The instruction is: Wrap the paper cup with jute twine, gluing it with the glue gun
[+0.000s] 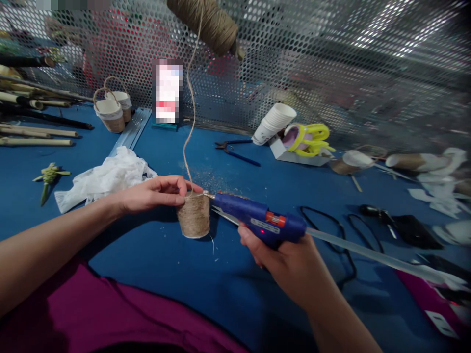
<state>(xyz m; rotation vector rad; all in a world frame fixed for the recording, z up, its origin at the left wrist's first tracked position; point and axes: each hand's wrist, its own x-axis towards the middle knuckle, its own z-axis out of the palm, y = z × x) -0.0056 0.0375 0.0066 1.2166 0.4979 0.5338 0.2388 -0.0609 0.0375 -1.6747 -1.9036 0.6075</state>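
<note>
A small cup wrapped in twine [194,218] stands upright on the blue table. My left hand [162,191] pinches its upper rim, where a strand of twine [190,93] runs down from a big spool [206,24] hanging above. In my right hand [283,257] is a blue hot glue gun [257,215], with a long clear glue stick [368,255] out of its back. The gun's nozzle is at the cup's right rim; whether it touches cannot be made out. Scissors [226,216] lie partly hidden beneath the gun.
Two small handled baskets [111,115], a phone [168,93] and white lace [110,176] lie left of the twine. Pliers [239,151], stacked paper cups [274,125] and yellow-handled items [309,137] sit farther back. A black cord [342,235] lies right, and perforated metal mesh [294,59] rises behind.
</note>
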